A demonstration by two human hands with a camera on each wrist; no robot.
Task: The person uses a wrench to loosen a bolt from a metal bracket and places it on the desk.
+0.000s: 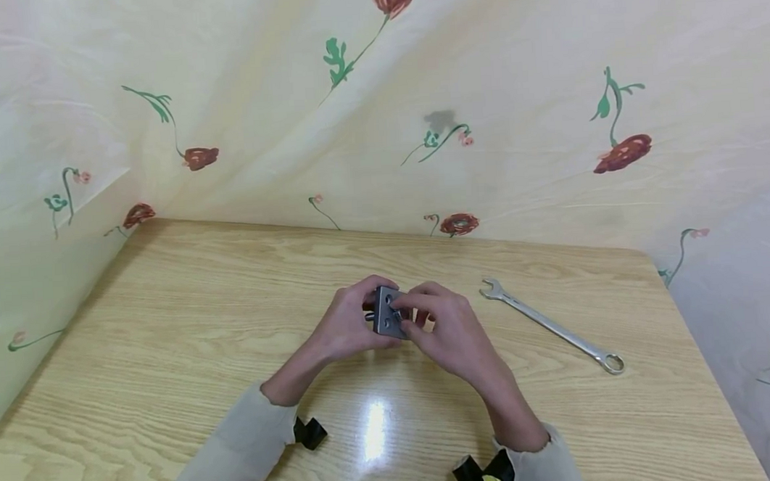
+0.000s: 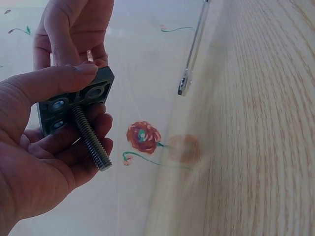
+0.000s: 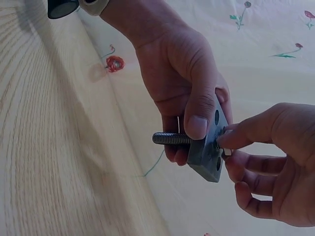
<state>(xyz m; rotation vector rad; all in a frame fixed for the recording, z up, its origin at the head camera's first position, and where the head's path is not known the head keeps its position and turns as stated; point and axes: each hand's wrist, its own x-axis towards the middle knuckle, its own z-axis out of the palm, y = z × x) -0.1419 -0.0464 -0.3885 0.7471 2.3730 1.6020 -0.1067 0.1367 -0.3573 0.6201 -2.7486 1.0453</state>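
Over the middle of the table, my left hand grips a small grey square plate by its edges, its thumb lying across one face. Holes pierce the plate near its corners. A threaded bolt runs through the plate's middle, its shank sticking out on the left-hand side. On the opposite face, my right hand pinches the bright metal piece at the bolt's end between thumb and forefinger. Those fingertips partly hide it, so I cannot tell whether it is the bolt's head or a nut.
A combination wrench lies slantwise on the wooden table, right of both hands. Pale flowered cloth hangs behind the table and along its sides. Black devices are strapped at both wrists.
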